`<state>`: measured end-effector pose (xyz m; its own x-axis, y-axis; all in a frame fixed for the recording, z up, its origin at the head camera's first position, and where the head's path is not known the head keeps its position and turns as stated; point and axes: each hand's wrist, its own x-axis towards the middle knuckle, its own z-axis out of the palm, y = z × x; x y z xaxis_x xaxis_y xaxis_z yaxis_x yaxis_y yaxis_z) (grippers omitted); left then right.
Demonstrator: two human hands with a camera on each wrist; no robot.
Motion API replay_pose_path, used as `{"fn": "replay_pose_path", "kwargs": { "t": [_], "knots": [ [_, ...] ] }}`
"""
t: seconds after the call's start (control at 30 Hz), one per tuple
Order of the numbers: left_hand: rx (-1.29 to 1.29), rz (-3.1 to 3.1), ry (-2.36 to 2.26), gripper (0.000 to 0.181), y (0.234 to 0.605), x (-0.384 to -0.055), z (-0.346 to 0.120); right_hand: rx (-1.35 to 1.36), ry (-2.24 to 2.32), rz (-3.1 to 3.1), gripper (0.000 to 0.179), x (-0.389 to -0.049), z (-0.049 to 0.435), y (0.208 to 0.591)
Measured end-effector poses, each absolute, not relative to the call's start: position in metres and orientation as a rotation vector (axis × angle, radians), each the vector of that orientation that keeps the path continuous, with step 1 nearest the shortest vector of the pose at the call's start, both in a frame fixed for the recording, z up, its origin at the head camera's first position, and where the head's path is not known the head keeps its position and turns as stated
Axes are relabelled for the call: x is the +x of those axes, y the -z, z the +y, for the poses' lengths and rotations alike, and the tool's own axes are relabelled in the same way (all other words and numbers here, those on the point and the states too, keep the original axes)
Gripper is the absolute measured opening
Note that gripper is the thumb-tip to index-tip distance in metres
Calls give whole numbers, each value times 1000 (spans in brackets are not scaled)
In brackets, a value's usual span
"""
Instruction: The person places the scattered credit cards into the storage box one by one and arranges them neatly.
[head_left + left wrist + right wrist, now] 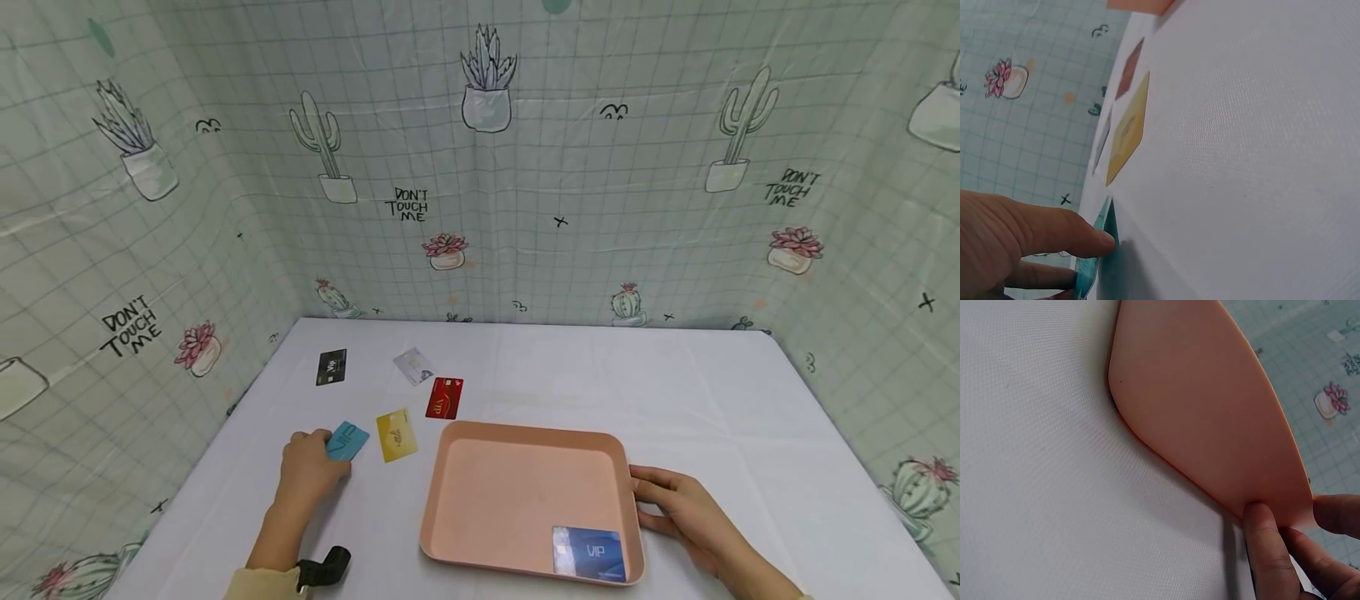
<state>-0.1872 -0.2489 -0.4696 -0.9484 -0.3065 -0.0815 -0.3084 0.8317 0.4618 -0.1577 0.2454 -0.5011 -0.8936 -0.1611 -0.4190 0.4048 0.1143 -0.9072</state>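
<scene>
Pinching teal card [348, 442] in my left hand [309, 468]; yellow card [396, 435] just beside grip. My right hand [684, 510], fingers spread, touching tray [517, 487].

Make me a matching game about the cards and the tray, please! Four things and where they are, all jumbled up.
1. teal card
2. blue card
3. black card
4. tray

A. lying inside the tray
B. touched by the right hand
C. nearest the back left corner of the table
D. held in the left hand

Pairs: 1-D, 2-A, 3-C, 4-B
</scene>
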Motion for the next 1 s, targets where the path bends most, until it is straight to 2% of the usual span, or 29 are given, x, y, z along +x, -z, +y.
{"fn": "replay_pose_path", "kwargs": {
  "t": [0.37,1.0],
  "knots": [
    [-446,3066,-731,59,463,-187,-245,213,1835,1965,70,-157,247,501],
    [-343,3076,-815,62,454,-187,-234,209,1847,1956,70,-156,247,501]
  ]
}}
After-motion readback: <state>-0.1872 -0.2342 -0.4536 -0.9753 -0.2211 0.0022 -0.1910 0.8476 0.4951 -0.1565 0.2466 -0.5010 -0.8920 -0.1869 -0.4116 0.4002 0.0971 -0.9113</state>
